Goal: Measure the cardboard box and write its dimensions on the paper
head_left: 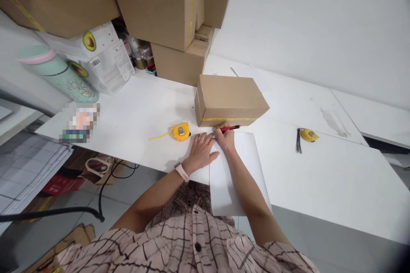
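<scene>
A red and black pen (pixel 231 128) is gripped in my right hand (pixel 225 138), at the top left part of a white sheet of paper (pixel 224 192). The pen's tip is hidden by my fingers. My left hand (pixel 201 151) lies flat with fingers stretched, on the table and the sheet's left edge. Just beyond both hands lies a closed cardboard box (pixel 230 96) with a yellow strip along its near side. To the left of my left hand is a yellow tape measure (pixel 181 131), a short length of its blade pulled out leftward.
A second yellow tape measure (pixel 309 135) with a dark strap lies at right on the white table (pixel 320 170). Large cardboard boxes (pixel 153 6) are stacked at the back left. A mint-green bottle (pixel 64 76) stands by white avocado-printed boxes (pixel 110 66). The sheet overhangs the table's front edge.
</scene>
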